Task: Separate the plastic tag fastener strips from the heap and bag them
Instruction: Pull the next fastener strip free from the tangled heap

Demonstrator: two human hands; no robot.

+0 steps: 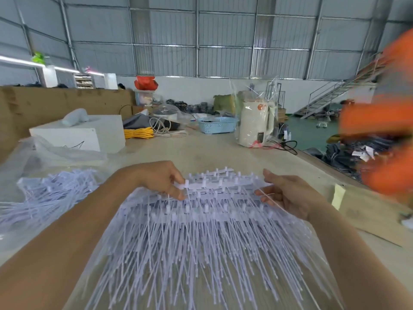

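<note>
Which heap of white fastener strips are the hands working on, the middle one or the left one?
The middle heap: the left hand and right hand grip its top strip's ends. The left heap lies untouched in clear plastic.

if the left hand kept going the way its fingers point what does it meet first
The left hand points rightward along the top fastener strip it pinches; it would probably meet the right hand first.
</note>
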